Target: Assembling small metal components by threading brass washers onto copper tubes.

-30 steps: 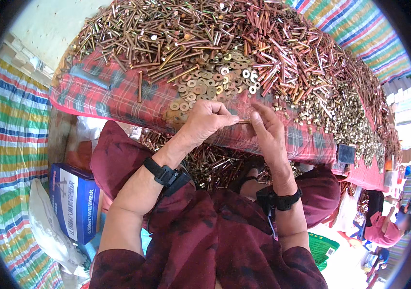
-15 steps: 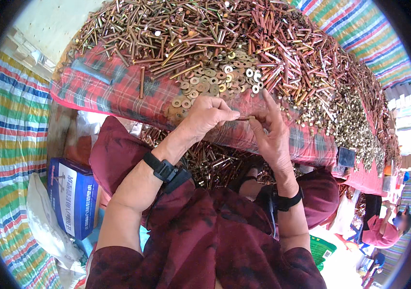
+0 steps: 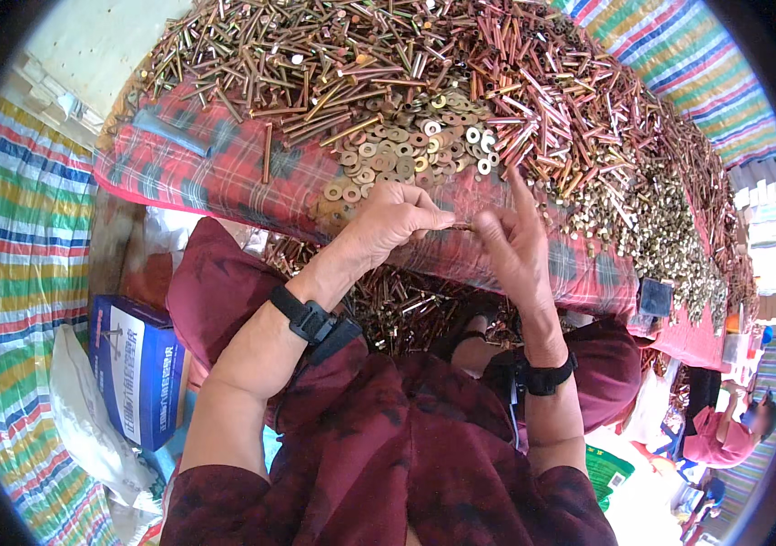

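Observation:
My left hand (image 3: 399, 217) is closed in a pinch on a thin bolt (image 3: 463, 226), whose end sticks out to the right from between thumb and forefinger. Close by that end is my right hand (image 3: 517, 250), its forefinger stretched up and apart from the thumb. The thumb is at the bolt's tip; whether it touches, and whether a small nut sits there, I cannot tell. Just beyond my hands, flat washers (image 3: 397, 155) lie in a pile on a red plaid cloth (image 3: 224, 182).
Heaped long bolts (image 3: 388, 55) and copper-coloured sleeves (image 3: 542, 100) cover the far side. Small nuts (image 3: 661, 218) spread to the right. A blue box (image 3: 137, 373) stands at lower left, beside a white sack (image 3: 87, 419). Another person (image 3: 720, 437) sits far right.
My right hand has shifted slightly; its thumb has slid along toward the bolt's tip and the forefinger points up more. My left hand has hardly moved and keeps the bolt.

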### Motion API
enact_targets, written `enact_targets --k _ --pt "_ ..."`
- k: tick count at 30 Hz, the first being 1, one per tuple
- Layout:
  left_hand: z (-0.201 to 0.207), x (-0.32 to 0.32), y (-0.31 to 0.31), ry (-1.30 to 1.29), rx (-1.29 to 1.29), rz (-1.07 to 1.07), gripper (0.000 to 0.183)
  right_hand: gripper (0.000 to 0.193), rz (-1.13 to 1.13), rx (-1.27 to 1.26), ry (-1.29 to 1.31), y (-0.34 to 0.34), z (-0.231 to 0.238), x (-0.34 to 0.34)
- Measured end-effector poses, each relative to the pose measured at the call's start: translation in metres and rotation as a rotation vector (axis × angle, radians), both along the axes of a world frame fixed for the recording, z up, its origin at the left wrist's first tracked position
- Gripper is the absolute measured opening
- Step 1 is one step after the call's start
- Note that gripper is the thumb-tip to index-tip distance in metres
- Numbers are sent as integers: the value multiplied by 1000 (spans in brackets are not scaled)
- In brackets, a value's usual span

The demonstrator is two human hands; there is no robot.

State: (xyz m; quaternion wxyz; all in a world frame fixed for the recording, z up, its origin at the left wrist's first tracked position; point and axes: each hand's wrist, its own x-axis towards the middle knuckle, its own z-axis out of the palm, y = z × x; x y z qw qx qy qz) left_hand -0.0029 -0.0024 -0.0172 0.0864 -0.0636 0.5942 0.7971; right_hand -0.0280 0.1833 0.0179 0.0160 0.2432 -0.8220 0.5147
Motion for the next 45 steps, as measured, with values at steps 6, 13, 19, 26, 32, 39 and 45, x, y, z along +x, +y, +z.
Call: enact_targets --k 6,13,19,26,32,39,45 --pt "16 4 -6 39 -181 -264 22 42 -16 -34 -403 15 -5 -15" --pt "-7 -43 -55 192 -1324 551 20 23 -267 393 162 9 -38 -64" --pt "-23 -60 -75 281 -1550 520 17 24 -287 537 332 -8 -61 -90" --pt "-1 -50 -55 295 -1315 524 17 15 -339 521 324 -8 -62 -90" --pt "15 -23 -4 164 132 326 9 21 -216 -102 -126 -25 -42 -37" --pt "3 -12 8 52 260 270 10 17 -278 -425 -225 -26 -37 -15" --pt "-11 -2 19 62 -157 209 12 23 -117 48 496 -27 -33 -6"
